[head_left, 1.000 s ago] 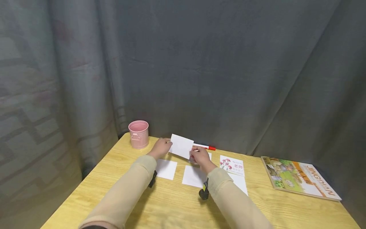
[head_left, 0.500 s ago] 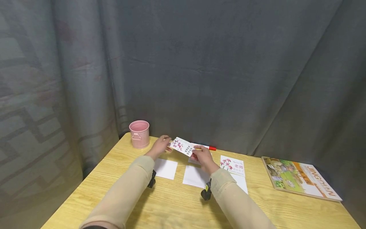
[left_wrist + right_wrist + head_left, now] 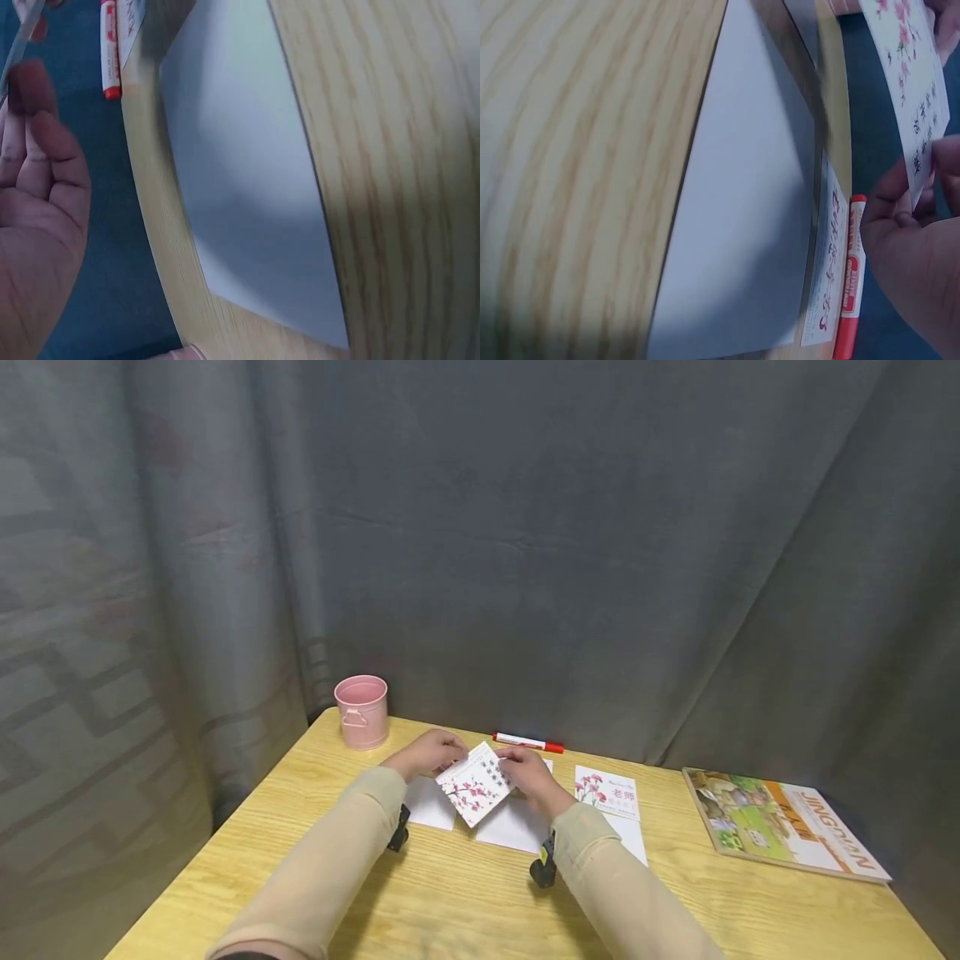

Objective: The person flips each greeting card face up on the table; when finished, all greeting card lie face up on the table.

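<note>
A white card (image 3: 474, 787) printed with pink blossoms and dark characters is held tilted above the table, its printed side up. My left hand (image 3: 431, 753) pinches its upper left edge; in the left wrist view only a thin edge of the card (image 3: 22, 41) shows at the fingertips. The right hand (image 3: 529, 777) pinches the right corner between thumb and fingers, plain in the right wrist view, where the blossoms on the card (image 3: 911, 82) face the camera. Below lie two blank white cards, one at left (image 3: 431, 808) and one at middle (image 3: 512, 828), both partly covered.
Behind the right hand lies a card with red script (image 3: 826, 262). A red-capped marker (image 3: 528, 743) lies along the back edge. A pink bucket (image 3: 363, 714) stands back left. Rightward are a carnation card (image 3: 609, 793), a white card (image 3: 628, 837) and a picture book (image 3: 787, 825).
The held card has turned from its blank side to its printed side, swung round at a slant and come lower and nearer. The marker is now fully visible.
</note>
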### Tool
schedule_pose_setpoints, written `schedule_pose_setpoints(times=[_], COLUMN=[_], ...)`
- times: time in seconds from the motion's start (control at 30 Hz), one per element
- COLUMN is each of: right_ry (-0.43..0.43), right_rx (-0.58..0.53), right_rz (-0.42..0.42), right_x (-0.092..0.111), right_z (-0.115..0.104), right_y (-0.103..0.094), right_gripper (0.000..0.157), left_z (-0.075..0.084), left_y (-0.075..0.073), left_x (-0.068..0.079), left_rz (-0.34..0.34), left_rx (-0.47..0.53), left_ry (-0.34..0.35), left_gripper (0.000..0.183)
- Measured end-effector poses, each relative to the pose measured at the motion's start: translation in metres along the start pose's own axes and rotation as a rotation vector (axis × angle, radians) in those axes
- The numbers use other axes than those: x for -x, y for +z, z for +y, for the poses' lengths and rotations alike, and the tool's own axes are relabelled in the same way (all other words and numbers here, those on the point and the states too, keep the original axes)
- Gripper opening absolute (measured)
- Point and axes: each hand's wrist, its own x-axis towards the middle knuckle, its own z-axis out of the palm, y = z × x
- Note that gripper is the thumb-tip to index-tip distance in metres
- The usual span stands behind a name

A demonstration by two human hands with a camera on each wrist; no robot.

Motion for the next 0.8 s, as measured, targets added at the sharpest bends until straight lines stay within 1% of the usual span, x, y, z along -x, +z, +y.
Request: schedule_pose_setpoints(times=[0.07,0.13,0.23,0.3,0.37,0.43,0.53,0.6,0.7,0.73,0.8], right_ry=[-0.002,-0.007,-0.004,0.006,0.029,0.058,0.119,0.143,0.155,0.149,0.134], right_rx=[0.055,0.102,0.116,0.097,0.023,-0.061,-0.217,-0.284,-0.368,-0.393,-0.435], right_rz=[-0.035,-0.074,-0.135,-0.151,-0.153,-0.141,-0.126,-0.122,-0.113,-0.098,-0.044], right_x=[0.000,0.002,0.004,0.005,0.005,0.004,0.003,0.002,0.000,-0.001,-0.003], right_z=[0.000,-0.002,-0.005,-0.005,-0.004,-0.002,0.002,0.004,0.007,0.007,0.006], right_y=[0.000,0.001,0.003,0.003,0.003,0.002,-0.001,-0.002,-0.003,-0.002,-0.001], right_gripper=[0.026,0.025,0.025,0.026,0.029,0.035,0.044,0.045,0.037,0.031,0.020], left_z=[0.000,0.001,0.004,0.005,0.004,0.003,0.001,0.000,0.000,0.000,0.000], left_y=[0.002,0.005,0.007,0.008,0.007,0.006,0.003,0.000,-0.002,-0.003,-0.003], left_x=[0.001,0.002,0.004,0.005,0.004,0.003,0.000,0.000,0.001,0.001,0.001], left_rz=[-0.080,-0.115,-0.110,-0.092,-0.048,0.026,0.164,0.231,0.278,0.284,0.291], left_rx=[-0.002,0.007,-0.004,-0.009,-0.009,0.023,0.144,0.252,0.370,0.398,0.419], left_ry=[0.003,0.004,0.004,0.007,0.011,0.018,0.013,0.005,-0.020,-0.026,-0.038], left_gripper=[0.021,0.026,0.032,0.031,0.026,0.020,0.012,0.008,0.004,0.004,0.004])
